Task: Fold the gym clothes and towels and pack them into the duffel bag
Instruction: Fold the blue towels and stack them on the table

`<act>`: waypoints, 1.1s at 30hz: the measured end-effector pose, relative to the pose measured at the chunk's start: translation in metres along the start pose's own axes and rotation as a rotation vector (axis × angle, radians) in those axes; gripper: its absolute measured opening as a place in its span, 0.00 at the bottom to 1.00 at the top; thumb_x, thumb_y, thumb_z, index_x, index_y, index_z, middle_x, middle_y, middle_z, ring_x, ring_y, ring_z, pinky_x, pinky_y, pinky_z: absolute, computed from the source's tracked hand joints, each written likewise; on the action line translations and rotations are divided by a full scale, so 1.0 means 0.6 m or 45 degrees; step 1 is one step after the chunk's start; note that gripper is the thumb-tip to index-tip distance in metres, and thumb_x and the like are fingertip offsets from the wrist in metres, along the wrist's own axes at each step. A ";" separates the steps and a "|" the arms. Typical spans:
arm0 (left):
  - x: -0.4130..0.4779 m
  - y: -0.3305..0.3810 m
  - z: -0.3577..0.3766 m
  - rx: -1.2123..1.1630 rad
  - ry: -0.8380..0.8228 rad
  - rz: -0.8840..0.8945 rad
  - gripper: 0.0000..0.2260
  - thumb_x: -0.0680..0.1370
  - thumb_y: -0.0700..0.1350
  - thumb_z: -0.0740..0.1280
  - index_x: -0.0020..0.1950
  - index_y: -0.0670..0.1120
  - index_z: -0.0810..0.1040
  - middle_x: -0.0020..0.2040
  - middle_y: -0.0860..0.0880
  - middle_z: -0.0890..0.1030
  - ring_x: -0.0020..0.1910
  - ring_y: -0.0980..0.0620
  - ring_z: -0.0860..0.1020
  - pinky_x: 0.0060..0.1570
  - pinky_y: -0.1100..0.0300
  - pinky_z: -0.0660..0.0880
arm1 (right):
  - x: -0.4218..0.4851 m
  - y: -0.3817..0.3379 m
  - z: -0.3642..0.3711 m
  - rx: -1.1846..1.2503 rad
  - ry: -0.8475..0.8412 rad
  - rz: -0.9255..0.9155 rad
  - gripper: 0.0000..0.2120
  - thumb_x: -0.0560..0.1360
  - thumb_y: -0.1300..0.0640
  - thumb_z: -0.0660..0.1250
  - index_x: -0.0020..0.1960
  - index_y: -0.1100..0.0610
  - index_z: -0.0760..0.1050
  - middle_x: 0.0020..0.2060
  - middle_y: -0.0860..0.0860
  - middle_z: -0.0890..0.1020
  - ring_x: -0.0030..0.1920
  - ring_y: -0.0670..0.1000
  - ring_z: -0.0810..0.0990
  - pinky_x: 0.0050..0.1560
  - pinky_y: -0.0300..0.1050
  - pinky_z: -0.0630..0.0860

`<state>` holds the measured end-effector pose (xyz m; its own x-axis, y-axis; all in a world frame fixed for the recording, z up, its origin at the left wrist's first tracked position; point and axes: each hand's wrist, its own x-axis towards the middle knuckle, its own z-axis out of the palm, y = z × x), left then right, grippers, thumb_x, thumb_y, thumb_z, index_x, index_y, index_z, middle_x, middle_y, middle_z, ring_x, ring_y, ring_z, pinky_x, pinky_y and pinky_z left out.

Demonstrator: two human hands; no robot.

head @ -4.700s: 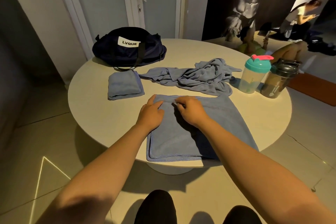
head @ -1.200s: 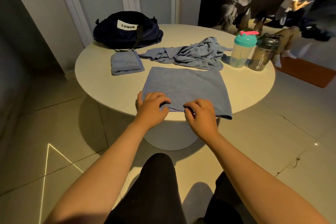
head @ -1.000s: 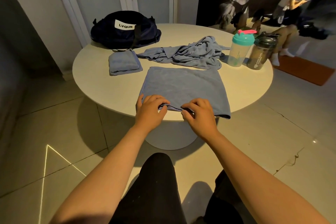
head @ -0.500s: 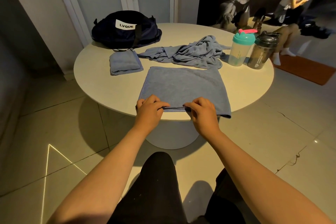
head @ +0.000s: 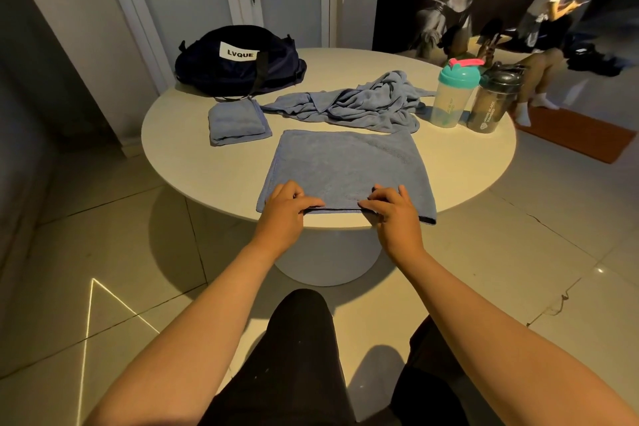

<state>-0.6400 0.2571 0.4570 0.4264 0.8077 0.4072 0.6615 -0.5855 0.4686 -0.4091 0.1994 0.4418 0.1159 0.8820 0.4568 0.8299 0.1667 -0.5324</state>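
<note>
A half-folded blue towel (head: 345, 166) lies flat at the near edge of the round white table (head: 193, 162). My left hand (head: 285, 209) and my right hand (head: 394, 211) both pinch its near edge, fingers curled over the cloth, about a hand's width apart. A small folded blue towel (head: 237, 121) sits at the left behind it. A crumpled blue cloth (head: 363, 102) is heaped across the middle of the table. The dark navy duffel bag (head: 238, 60) with a white label stands at the far left, closed as far as I can see.
Two shaker bottles stand at the right: a clear one with a teal lid (head: 453, 93) and a dark one (head: 494, 98). A door is behind the bag. A person (head: 546, 28) sits on the floor at the far right.
The towel went from lying partly off the table edge to a flat folded rectangle. Both hands came back to its near edge and spread slightly apart while pinching it.
</note>
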 end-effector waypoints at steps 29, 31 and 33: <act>0.128 0.017 0.001 0.248 -0.530 -0.294 0.22 0.86 0.54 0.48 0.81 0.55 0.60 0.82 0.51 0.58 0.80 0.49 0.54 0.78 0.45 0.49 | 0.116 -0.061 0.002 -0.401 -0.487 0.268 0.25 0.83 0.42 0.51 0.78 0.49 0.60 0.77 0.54 0.63 0.78 0.56 0.57 0.76 0.65 0.45; 0.127 0.005 0.007 0.334 -0.643 -0.319 0.23 0.86 0.56 0.45 0.82 0.57 0.52 0.83 0.52 0.49 0.82 0.50 0.46 0.79 0.44 0.43 | 0.115 -0.047 -0.001 -0.423 -0.622 0.361 0.32 0.81 0.33 0.47 0.81 0.45 0.53 0.81 0.52 0.53 0.81 0.56 0.47 0.76 0.66 0.41; 0.124 -0.002 0.003 0.352 -0.623 -0.339 0.24 0.85 0.56 0.45 0.82 0.58 0.48 0.83 0.52 0.45 0.81 0.50 0.43 0.79 0.46 0.41 | 0.121 -0.041 -0.008 -0.377 -0.680 0.465 0.40 0.76 0.25 0.47 0.81 0.44 0.48 0.82 0.51 0.46 0.81 0.56 0.41 0.76 0.66 0.39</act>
<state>-0.6081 0.3180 0.4851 0.4149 0.9001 -0.1331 0.8914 -0.3729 0.2576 -0.4182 0.2574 0.4913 0.1945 0.9667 -0.1662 0.9113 -0.2408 -0.3341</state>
